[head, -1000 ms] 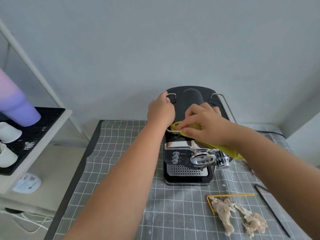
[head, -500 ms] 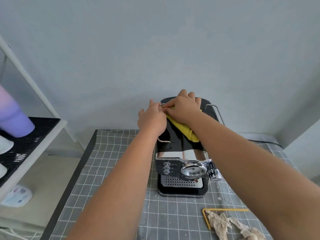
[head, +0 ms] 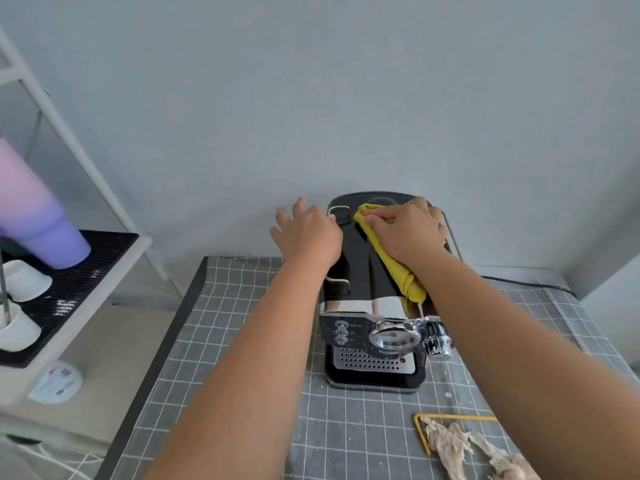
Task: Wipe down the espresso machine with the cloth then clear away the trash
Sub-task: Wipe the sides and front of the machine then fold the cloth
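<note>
Head view: the espresso machine stands on the gridded grey mat, its back to the wall. The yellow cloth lies along its glossy black top, pressed there under the right hand, whose fingers curl over the cloth's far end, apparently to drive the wipe. The left hand, fingers spread and relaxed, rests against the machine's left top edge, likely steadying it. Crumpled brown paper trash waits on the mat, near the front right.
</note>
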{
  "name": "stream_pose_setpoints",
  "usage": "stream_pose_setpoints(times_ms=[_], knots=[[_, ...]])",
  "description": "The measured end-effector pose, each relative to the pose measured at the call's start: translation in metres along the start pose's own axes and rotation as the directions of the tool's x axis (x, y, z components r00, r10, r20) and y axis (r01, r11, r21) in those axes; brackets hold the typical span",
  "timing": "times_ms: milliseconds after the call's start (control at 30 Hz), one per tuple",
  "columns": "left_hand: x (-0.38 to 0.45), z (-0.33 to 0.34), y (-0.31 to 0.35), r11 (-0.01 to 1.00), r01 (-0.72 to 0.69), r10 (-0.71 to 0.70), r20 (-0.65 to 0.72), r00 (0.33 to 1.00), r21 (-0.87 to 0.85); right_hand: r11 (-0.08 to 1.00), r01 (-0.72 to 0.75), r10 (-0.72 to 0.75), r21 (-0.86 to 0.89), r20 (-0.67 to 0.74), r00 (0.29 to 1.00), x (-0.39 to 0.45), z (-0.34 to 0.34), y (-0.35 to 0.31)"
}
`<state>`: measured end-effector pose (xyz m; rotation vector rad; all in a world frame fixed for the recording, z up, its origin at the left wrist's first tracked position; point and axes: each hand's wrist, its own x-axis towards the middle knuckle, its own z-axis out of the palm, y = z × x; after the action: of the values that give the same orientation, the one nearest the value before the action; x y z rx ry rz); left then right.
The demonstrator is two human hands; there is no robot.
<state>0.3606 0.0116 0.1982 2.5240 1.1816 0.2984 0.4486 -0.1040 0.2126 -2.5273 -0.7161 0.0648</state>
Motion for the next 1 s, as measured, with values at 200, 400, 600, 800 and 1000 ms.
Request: stream_pose_setpoints(times_ms=[200, 400, 600, 800, 1000], knots=[[0.004, -0.010, -0.025, 0.999, 0.010, -0.007, -0.065, 0.998, 0.047, 0.996, 0.070, -0.069, -0.063, 0.012, 0.998, 0.001, 0.010, -0.031], [0.005, -0.019, -0.027, 0.996, -0.012, 0.018, -0.068, 0.998, 0.093, 0.999, 0.034, -0.033, -0.022, 0.044, 0.998, 0.001, 0.009, -0.032], [0.000, -0.019, 0.002, 1.000, -0.025, 0.025, 0.006, 1.000, 0.011, 0.997, -0.028, 0.025, 0.066, 0.038, 0.999, -0.002, 0.001, -0.011], [0.001, -0.011, 0.013, 0.996, -0.026, 0.028, 0.024, 0.999, -0.081, 0.994, -0.047, 0.044, 0.099, 0.036, 0.998, -0.002, 0.000, 0.003], [0.000, -0.012, 0.011, 0.996, -0.008, 0.010, 0.028, 1.000, -0.091, 0.994, -0.045, 0.041, 0.102, 0.042, 0.998, -0.002, 0.004, 0.001]])
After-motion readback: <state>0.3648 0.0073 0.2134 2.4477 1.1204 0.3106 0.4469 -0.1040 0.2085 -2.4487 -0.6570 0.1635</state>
